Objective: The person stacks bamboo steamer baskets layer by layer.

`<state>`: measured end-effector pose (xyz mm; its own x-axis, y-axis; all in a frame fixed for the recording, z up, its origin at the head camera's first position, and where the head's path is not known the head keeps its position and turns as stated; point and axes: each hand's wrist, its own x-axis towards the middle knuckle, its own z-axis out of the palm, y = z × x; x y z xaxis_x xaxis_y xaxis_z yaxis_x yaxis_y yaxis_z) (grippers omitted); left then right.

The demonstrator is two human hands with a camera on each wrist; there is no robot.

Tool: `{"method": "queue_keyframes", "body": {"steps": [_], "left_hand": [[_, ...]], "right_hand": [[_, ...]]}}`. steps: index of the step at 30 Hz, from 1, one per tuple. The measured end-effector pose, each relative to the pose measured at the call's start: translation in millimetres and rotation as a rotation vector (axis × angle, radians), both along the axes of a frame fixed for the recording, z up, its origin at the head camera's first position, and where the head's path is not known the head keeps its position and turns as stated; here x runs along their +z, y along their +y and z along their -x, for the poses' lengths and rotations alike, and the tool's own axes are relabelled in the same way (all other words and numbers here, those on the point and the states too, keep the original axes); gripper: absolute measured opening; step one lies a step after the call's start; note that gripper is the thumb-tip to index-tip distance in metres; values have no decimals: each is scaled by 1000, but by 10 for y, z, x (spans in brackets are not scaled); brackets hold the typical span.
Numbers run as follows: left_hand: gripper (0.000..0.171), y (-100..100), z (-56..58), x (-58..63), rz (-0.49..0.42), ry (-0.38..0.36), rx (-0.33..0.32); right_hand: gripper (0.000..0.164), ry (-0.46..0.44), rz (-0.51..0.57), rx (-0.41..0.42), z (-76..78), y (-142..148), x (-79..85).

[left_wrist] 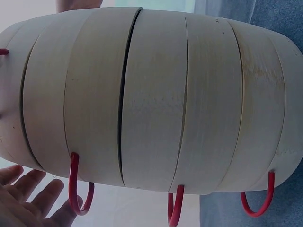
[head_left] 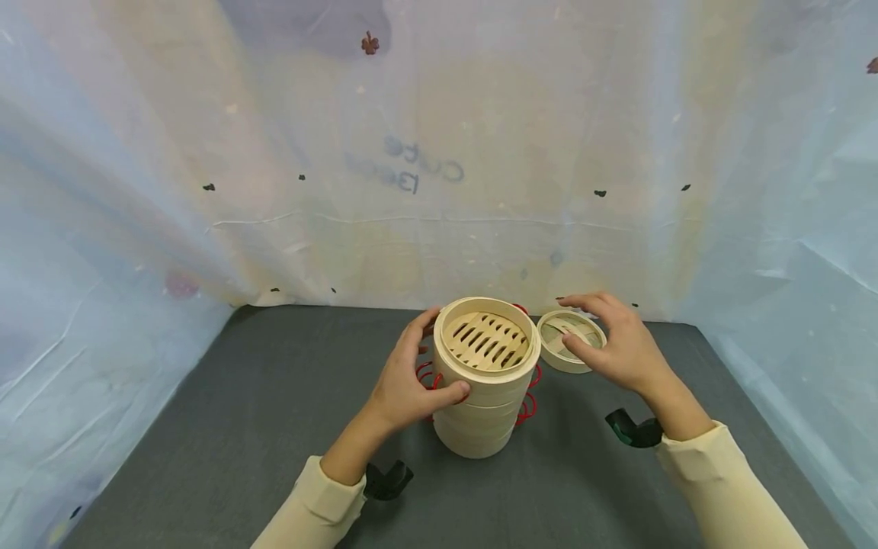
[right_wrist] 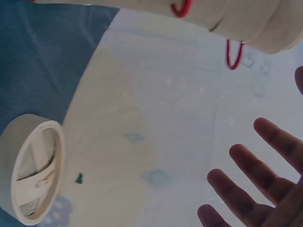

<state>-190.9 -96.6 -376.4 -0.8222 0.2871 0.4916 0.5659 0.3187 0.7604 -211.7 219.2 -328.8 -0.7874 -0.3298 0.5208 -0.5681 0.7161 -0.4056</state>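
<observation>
A tall stack of pale bamboo steamer baskets [head_left: 480, 404] stands upright, red loops [left_wrist: 177, 208] sticking out from its sides. Its top basket is uncovered and shows a slatted base [head_left: 485, 340]. My left hand [head_left: 405, 381] holds the stack near its upper rim, thumb across the front and fingers round the left side. To the right of the stack lies a round bamboo lid [head_left: 571, 367], a flat strip crossing its inner face. My right hand [head_left: 620, 347] hovers by the lid with fingers spread and holds nothing; the right wrist view shows a gap between these fingers and the stack.
A dark grey tabletop [head_left: 274, 427] bears the stack and the lid. Behind it and along both sides hangs a pale plastic sheet [head_left: 480, 152] with small dark marks. Black straps [head_left: 389, 482] sit at both wrists.
</observation>
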Motion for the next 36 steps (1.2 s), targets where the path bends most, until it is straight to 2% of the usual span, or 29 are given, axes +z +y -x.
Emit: {"method": "queue_keyframes", "body": {"steps": [6, 15, 29, 36], "left_hand": [[97, -1, 4, 6, 2, -3, -4], [96, -5, -12, 25, 20, 4, -1], [94, -23, -19, 36, 12, -1, -27], [97, -27, -17, 32, 9, -17, -27]], "right_hand": [[41, -42, -7, -26, 79, 72, -126], [41, -82, -5, -60, 292, 252, -431], [45, -191, 53, -92, 349, 332, -626], [45, -241, 14, -131, 399, 349, -765]]}}
